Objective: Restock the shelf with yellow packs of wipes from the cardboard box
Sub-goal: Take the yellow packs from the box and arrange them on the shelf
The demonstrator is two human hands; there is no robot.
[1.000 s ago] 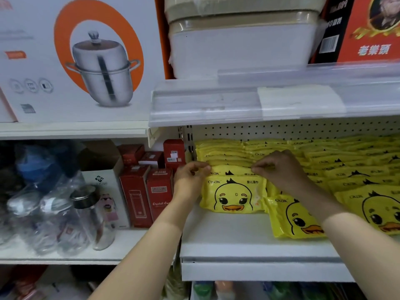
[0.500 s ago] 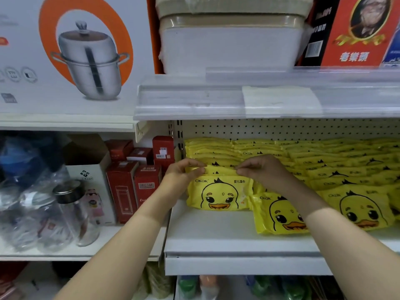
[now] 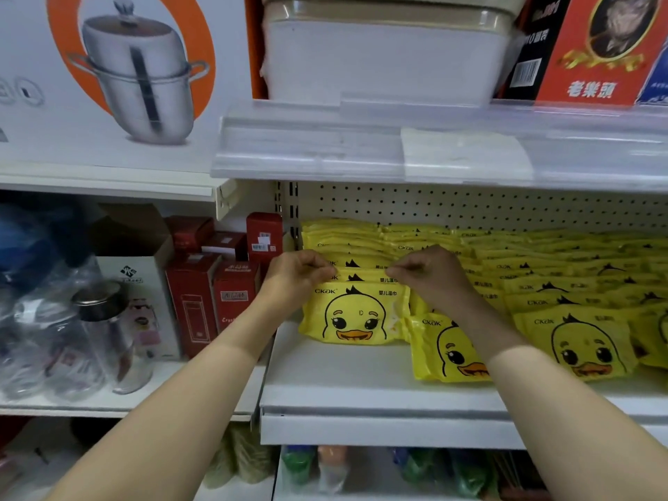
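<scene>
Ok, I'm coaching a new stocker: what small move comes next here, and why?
Probably release and withdraw. The left hand and right hand pinch the top edges at the front of the leftmost row of yellow duck-print wipes packs, which already stand on the white metal shelf, bare board before them.

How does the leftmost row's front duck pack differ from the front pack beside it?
The leftmost front pack sits square and further back; the neighbouring front pack is skewed, nearer the shelf edge. The leftmost shows its whole duck face; the neighbour's is partly behind the right forearm. Both are yellow, same duck print.
</scene>
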